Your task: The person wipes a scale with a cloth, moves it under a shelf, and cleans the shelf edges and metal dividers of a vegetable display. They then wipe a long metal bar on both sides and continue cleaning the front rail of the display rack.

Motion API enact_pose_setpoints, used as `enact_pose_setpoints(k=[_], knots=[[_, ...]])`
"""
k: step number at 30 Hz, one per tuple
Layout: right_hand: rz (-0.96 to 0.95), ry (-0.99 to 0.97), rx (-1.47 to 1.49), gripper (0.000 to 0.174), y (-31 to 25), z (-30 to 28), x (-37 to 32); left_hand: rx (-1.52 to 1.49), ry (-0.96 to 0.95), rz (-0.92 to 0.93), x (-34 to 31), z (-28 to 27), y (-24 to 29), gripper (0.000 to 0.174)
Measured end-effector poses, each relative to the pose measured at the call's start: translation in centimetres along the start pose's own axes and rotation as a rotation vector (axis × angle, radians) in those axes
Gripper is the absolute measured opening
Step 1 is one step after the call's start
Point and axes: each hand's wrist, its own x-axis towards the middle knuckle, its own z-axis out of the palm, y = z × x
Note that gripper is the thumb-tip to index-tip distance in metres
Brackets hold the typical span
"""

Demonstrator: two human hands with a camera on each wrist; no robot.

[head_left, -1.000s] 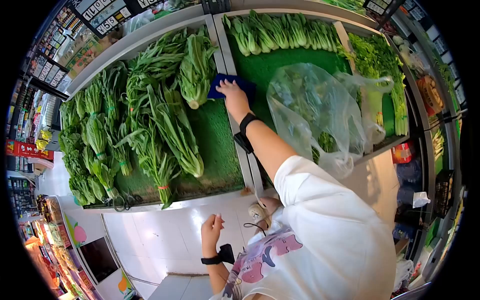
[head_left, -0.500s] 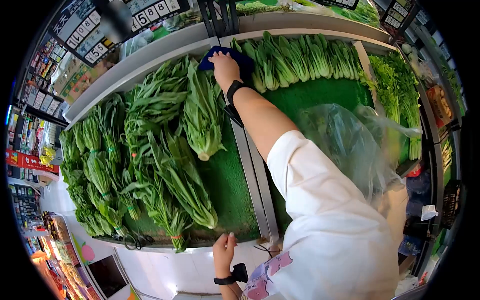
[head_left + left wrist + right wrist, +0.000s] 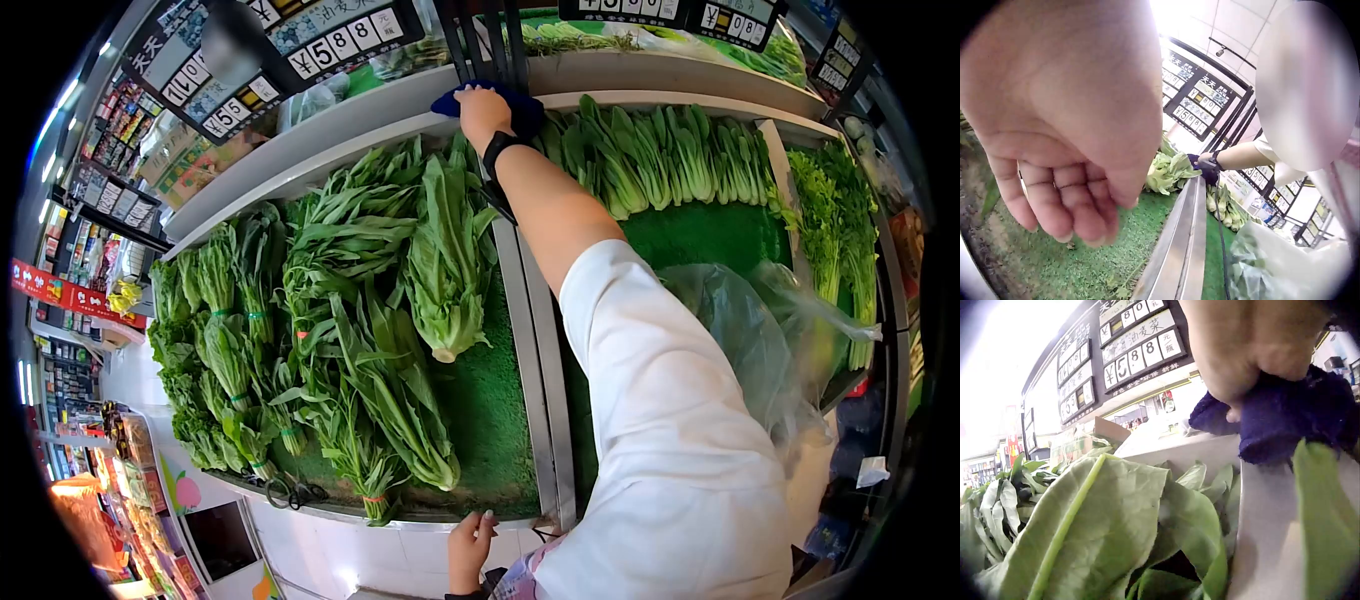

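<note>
At the top end of the metal divider [image 3: 540, 400], my right hand [image 3: 485, 115] grips a dark blue cloth [image 3: 525, 110] against the display's back edge. The right wrist view shows the bunched cloth [image 3: 1297, 422] under the hand [image 3: 1247, 344], on the metal beside large leaves [image 3: 1097, 519]; some fingers are hidden. Low in the head view, my left hand [image 3: 470, 552] hangs by the front edge, holding nothing. Its fingers are loosely bent over green matting [image 3: 1141, 231] in the left wrist view. A leafy bunch [image 3: 447, 260] lies left of the divider.
Tied greens [image 3: 225, 360] cover the left bay. Bok choy [image 3: 650, 155] lines the back of the right bay, with a clear plastic bag [image 3: 740, 340] in front and celery [image 3: 835, 230] at far right. Price boards [image 3: 330, 50] stand behind; black rings [image 3: 290, 492] lie at the front edge.
My right hand and the cloth have moved up along the divider to its far end, beside the back edge. The head view has shifted, and my left hand is nearer the front edge.
</note>
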Motion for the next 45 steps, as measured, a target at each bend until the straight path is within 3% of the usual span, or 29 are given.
enact_pose_setpoints(k=[6,8,9,11,13,15,20,23,28,31,35,38,39,40,41,45], knots=[[-0.023,-0.105,-0.179,0.034,-1.3,-1.9,-2.0,-0.037,-0.045,0.025,-0.6,0.8,0.2,0.036],[0.016,-0.194,-0.142,0.032,-2.3,-3.4,-3.4,-0.051,-0.057,0.038,-0.8,1.1,-0.8,0.036],[-0.003,-0.113,-0.163,0.028,-2.3,-2.9,-4.3,-0.059,-0.057,0.044,-0.8,1.1,-0.9,0.035],[0.002,-0.187,-0.066,0.020,-3.0,-5.1,-6.0,-0.026,-0.052,0.078,-1.5,0.4,0.5,0.035],[0.069,-0.135,0.032,0.020,-3.9,-5.4,-7.8,-0.035,-0.042,0.119,-1.7,0.2,1.0,0.035],[0.106,-0.254,0.026,0.020,-4.5,-6.0,-9.6,-0.078,-0.043,0.155,-1.5,0.4,0.1,0.035],[0.091,-0.151,0.035,0.014,-5.4,-7.8,-18.6,-0.063,-0.074,0.362,-2.6,-1.1,2.5,0.036],[0.199,-0.267,0.111,0.038,-6.5,-7.9,-24.0,-0.054,-0.085,0.430,-2.7,-1.5,1.8,0.037],[0.293,0.041,0.421,0.040,-8.0,-7.6,-32.8,-0.042,-0.113,0.471,-4.5,-2.9,1.7,0.036],[0.325,0.053,0.435,0.035,-8.7,-9.3,-37.1,-0.106,-0.152,0.474,-5.0,-3.2,0.3,0.035],[0.571,0.042,0.511,0.028,-10.5,-14.5,-43.0,-0.219,-0.186,0.462,-4.7,-3.3,-1.3,0.034],[0.857,-0.068,1.307,0.027,-9.1,-15.7,-48.6,-0.290,-0.207,0.478,-3.6,-3.6,-2.1,0.033],[0.915,-0.108,1.597,0.026,-9.8,-18.6,-50.2,-0.308,-0.200,0.484,-2.8,-3.6,-2.7,0.032],[0.917,-0.189,1.541,0.026,-10.0,-21.2,-51.5,-0.369,-0.201,0.492,-2.9,-3.8,-2.1,0.032],[0.898,-0.226,1.774,0.028,-10.0,-23.1,-53.1,-0.432,-0.196,0.495,-3.3,-4.0,-1.4,0.032],[0.888,-0.342,1.959,0.036,-9.4,-31.3,-56.7,-0.405,-0.222,0.556,-4.0,-4.0,1.2,0.034]])
